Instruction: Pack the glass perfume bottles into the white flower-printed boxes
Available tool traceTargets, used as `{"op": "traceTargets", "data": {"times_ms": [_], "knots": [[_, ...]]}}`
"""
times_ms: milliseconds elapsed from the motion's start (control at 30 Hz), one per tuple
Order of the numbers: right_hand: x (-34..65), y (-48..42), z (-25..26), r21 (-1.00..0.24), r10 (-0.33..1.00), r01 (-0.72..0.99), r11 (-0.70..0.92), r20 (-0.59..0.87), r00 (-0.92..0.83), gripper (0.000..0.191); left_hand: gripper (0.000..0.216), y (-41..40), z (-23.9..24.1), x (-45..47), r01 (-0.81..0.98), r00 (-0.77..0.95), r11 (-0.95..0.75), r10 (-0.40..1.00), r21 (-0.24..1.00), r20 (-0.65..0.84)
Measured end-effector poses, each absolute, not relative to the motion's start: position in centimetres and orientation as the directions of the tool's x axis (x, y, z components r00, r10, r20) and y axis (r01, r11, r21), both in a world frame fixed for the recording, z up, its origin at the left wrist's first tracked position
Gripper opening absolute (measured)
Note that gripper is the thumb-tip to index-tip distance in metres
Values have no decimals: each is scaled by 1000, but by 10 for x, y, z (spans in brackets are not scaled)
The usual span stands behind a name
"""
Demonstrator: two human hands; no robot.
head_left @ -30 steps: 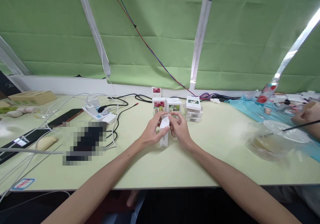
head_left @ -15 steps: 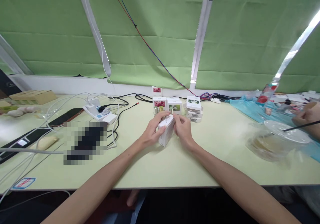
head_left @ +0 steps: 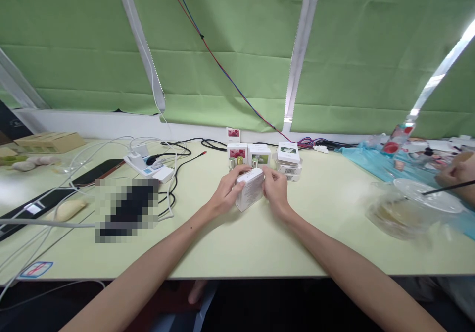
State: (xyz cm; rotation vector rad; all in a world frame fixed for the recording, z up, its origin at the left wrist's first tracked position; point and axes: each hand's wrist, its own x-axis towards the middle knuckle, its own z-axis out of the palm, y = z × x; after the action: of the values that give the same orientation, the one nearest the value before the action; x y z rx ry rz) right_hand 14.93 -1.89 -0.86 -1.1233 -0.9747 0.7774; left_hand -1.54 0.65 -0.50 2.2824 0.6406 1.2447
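Note:
Both of my hands hold a small white carton [head_left: 251, 189] just above the pale green table [head_left: 237, 243], near its middle. My left hand [head_left: 227, 195] grips the carton's left end with curled fingers. My right hand [head_left: 275, 192] pinches its right end. The carton lies tilted, its broad face turned up and toward me. Right behind it stand small white boxes with red and green pictures [head_left: 249, 153], a short stack of white boxes [head_left: 288, 163] and little metal-capped vials [head_left: 234, 162].
A white power strip [head_left: 148, 167] with tangled cables lies left of centre, next to dark phones [head_left: 97, 170] and a blurred patch. At the right, a clear plastic bowl [head_left: 404, 209], a blue cloth and another person's hand [head_left: 455, 171] holding a thin stick.
The carton has turned in my hands from standing nearly on end to lying tilted with its broad face up, and both hands have shifted slightly away from me.

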Motion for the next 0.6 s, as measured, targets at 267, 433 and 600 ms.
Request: {"op": "traceTargets", "data": {"times_ms": [267, 433, 600], "knots": [[150, -18, -6, -969, 900, -40, 243, 210, 382, 38, 40, 9, -5, -15, 164, 459, -746, 637, 646, 619], [148, -19, -5, -967, 905, -39, 250, 220, 363, 36, 38, 9, -4, -14, 189, 429, -719, 673, 669, 602], [148, -19, -5, -969, 905, -21, 247, 223, 363, 35, 36, 6, -3, -12, 219, 419, -714, 684, 665, 597]]}}
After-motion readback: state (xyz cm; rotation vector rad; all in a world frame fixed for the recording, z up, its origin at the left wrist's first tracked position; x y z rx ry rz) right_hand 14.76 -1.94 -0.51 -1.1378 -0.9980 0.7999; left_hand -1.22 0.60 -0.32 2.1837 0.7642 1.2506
